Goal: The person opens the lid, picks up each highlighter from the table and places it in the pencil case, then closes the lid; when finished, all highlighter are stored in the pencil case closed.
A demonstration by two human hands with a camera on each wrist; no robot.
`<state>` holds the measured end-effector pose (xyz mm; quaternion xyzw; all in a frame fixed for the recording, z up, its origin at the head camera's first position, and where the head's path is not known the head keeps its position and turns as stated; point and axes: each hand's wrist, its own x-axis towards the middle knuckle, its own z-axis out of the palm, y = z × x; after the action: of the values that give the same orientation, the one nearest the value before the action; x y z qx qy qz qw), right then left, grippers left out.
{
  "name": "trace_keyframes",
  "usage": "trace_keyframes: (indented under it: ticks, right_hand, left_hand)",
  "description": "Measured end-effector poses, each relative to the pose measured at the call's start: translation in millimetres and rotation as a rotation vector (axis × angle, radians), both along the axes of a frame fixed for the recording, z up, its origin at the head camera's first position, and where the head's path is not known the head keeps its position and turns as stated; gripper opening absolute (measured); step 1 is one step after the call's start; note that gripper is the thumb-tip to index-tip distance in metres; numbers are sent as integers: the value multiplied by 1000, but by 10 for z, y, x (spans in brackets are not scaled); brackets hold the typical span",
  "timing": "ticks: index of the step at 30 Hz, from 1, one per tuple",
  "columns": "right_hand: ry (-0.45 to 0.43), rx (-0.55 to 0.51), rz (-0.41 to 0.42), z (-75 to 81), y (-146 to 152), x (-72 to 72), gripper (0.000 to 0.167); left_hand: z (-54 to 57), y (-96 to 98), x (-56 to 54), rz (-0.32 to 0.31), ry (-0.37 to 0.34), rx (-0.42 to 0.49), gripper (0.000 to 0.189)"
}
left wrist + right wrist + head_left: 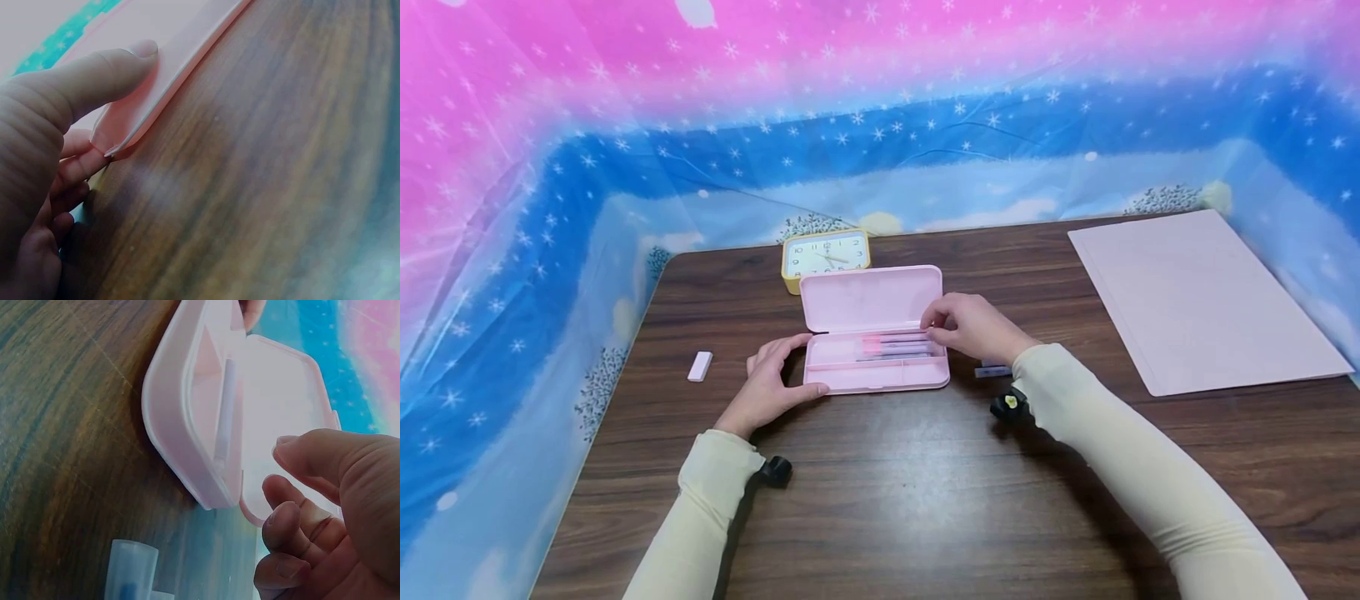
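Note:
A pink pencil case (857, 379) lies in the middle of the table with its lid (868, 300) raised toward the back. Several pens (901, 349) lie side by side in its rear compartment. My left hand (767, 387) grips the case's left end, thumb (109, 78) on the front rim and fingers round the corner. Over the right end, near the hinge, is my right hand (973, 327). Its fingers are loosely bent, and the right wrist view shows nothing between thumb and fingertips. Capped pens (130, 572) lie on the table just right of the case, partly hidden under the right wrist.
A yellow-framed clock (827, 252) stands behind the case, its lower part covered by the lid. Left of the left hand lies a small white eraser (700, 367). A large pale pink folder (1210, 308) covers the table's right side. A patterned cloth (895, 125) hangs behind the table.

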<state>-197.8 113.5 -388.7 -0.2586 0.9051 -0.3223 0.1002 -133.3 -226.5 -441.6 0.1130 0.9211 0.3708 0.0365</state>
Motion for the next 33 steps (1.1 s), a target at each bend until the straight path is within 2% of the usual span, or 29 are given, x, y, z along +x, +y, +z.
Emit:
trace_keyframes:
  ticks: [7,12,19,27,33]
  right_hand:
    - [-24,-36,-7,7,100,19,8]
    - [-16,-36,-19,2,245,23,15]
    - [-1,-5,-50,37,597,39,24]
    - [-8,36,-129,71,1028,87,24]
    - [-28,58,-150,43,1306,156,23]
  left_hand:
    - [2,-6,-4,-5,2,-5,83]
    - [-10,-7,-10,-5,6,-6,83]
    - [-16,-15,-10,-8,17,2,83]
    - [1,-11,-14,-16,21,-3,82]
    - [-4,-6,-9,-14,8,0,82]
